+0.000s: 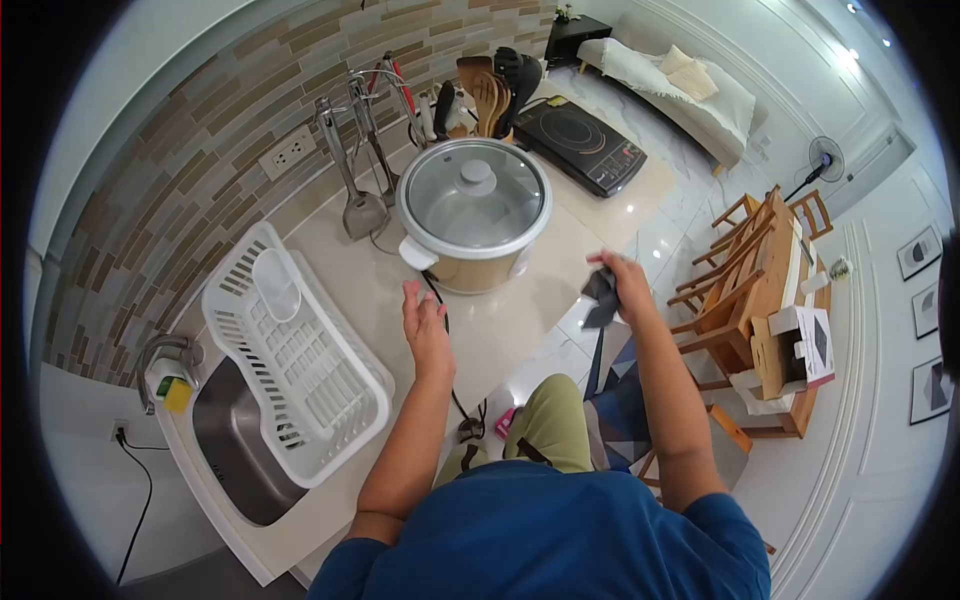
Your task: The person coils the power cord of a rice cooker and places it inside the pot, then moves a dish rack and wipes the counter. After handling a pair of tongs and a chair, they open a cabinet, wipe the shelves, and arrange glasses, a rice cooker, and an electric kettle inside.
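On the counter stands a rice cooker (462, 268) with a beige body and white rim, its glass lid (440, 205) on top. My left hand (428, 328) is just in front of the cooker's white side handle (417, 253), fingers stretched out and holding nothing. Beside that hand a black power cord (446, 325) runs down over the counter's edge. A crumpled dark grey cloth (601, 296) hangs from my right hand (626, 284), which is closed on it to the right of the cooker, past the counter's front edge.
To the left, a white dish rack (300, 370) overlaps the steel sink (235, 440). Behind the cooker are hanging ladles (363, 212) and wooden utensils (487, 100). An induction cooktop (580, 145) lies at the far right. A wooden table (750, 300) stands beyond.
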{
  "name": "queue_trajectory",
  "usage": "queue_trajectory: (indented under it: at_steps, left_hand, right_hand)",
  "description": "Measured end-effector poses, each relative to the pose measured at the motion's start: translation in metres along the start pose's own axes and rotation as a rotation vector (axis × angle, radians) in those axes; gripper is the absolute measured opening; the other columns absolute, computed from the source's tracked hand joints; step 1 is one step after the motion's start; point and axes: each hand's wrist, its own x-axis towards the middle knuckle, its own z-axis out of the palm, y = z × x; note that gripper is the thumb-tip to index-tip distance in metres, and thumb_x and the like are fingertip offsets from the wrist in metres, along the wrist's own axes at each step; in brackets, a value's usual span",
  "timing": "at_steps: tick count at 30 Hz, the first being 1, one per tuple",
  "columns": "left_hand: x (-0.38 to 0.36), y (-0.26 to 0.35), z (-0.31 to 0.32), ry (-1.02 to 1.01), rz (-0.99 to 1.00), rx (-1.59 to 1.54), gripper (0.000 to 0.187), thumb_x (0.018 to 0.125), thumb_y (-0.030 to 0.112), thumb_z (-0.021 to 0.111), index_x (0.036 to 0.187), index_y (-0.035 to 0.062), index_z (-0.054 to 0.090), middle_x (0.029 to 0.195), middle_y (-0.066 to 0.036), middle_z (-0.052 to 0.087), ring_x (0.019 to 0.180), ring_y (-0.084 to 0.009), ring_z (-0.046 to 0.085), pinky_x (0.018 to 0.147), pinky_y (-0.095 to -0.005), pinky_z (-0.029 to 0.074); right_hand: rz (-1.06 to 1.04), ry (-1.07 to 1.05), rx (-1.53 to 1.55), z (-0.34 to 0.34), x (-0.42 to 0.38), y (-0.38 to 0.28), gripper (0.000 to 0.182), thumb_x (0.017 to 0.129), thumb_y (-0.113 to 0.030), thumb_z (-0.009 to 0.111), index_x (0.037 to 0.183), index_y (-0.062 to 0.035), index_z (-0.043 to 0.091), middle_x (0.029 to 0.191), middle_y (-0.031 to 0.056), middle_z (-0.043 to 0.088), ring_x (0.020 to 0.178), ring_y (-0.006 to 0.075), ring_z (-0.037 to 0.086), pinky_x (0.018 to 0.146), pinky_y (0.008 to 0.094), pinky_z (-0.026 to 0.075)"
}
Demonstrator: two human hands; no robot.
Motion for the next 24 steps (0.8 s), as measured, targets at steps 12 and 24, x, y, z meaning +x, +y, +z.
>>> queue_trajectory:
  at_steps: [12,24]
  left_hand:
    - [0.065,-0.008,0.029,0.341,0.219,-0.053,0.047,0.098,0.018,0.038,0.143,0.0089,0.027,0.131,-0.01,0.046,0.114,-0.0181,0.048,0.097,-0.0333,0.038]
    - [0.035,-0.039,0.144,0.548,0.093,-0.075,0.047,0.097,0.016,0.039,0.143,0.0147,0.032,0.121,-0.004,0.053,0.1,-0.0114,0.049,0.092,-0.0289,0.036]
  right_hand:
    - [0.142,-0.431,0.075,0.085,0.201,-0.034,0.03,0.095,-0.029,0.048,0.101,-0.0034,0.061,0.089,0.007,0.064,0.076,0.0146,0.062,0.071,0.0304,0.052]
    - [0.21,-0.502,0.104,-0.054,0.193,-0.026,0.031,0.097,-0.022,0.041,0.117,-0.001,0.053,0.102,0.0093,0.062,0.089,0.0153,0.062,0.077,0.0273,0.051]
